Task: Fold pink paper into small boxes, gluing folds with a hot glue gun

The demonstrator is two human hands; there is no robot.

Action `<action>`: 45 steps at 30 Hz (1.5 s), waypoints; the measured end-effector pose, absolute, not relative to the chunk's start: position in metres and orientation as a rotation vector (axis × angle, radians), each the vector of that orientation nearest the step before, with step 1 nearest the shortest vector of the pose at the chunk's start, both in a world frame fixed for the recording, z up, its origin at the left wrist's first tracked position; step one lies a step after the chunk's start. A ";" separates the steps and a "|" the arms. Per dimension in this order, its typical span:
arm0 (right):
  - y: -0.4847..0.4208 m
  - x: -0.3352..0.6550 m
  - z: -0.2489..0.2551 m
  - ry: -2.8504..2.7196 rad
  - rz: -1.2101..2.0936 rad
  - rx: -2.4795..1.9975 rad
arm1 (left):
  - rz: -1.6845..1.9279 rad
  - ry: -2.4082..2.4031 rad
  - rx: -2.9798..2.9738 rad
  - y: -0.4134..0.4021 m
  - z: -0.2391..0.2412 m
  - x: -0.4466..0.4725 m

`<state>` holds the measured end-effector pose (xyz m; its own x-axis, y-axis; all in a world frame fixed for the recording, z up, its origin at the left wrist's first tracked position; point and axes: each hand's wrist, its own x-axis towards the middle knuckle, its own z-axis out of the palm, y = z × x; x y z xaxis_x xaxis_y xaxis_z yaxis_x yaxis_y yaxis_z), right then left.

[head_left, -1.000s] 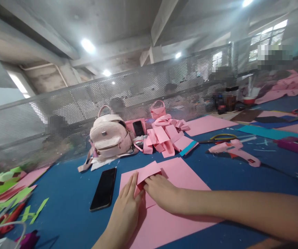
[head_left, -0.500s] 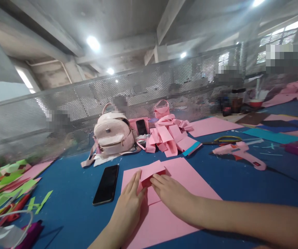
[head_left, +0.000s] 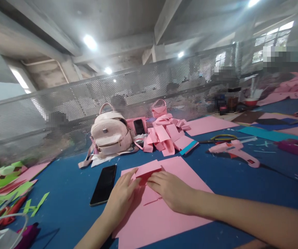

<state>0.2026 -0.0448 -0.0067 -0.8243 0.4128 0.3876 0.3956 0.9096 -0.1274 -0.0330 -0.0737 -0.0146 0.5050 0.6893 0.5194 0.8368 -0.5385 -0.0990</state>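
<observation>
A small piece of folded pink paper (head_left: 149, 169) lies on a larger pink sheet (head_left: 164, 223), its upper flap raised over a shadowed fold. At its left end is my left hand (head_left: 121, 193), closed on the edge with the fingers on top and the thumb at the inner side. My right hand (head_left: 169, 190) grips the right end, fingers bent into the fold. Just left of my left hand, a black phone (head_left: 103, 185) rests on the blue table.
A pale pink backpack (head_left: 111, 133) and a heap of pink paper pieces (head_left: 164, 133) stand behind the sheet. To the right lies a pink glue gun (head_left: 233, 150) with its cord. Green paper scraps (head_left: 38, 204) and a white charger (head_left: 2, 238) are at left.
Both hands still hold the folded paper. Its flap has tipped slightly, and a slit-like shadow now shows along the lower edge of the piece. The view has shifted a little.
</observation>
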 end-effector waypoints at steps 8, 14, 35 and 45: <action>-0.034 0.204 -0.010 -2.696 0.067 -0.520 | -0.480 -0.889 -2.358 -0.058 -0.004 -0.038; -0.034 0.209 -0.001 -2.648 0.178 -0.582 | -0.491 -0.764 -2.359 -0.049 -0.004 -0.041; -0.027 0.213 0.001 -2.637 0.103 -0.539 | -0.482 -0.617 -2.428 -0.034 -0.001 -0.039; -0.027 0.214 0.013 -2.716 -0.248 -0.433 | -0.516 -0.776 -2.507 -0.036 -0.003 -0.025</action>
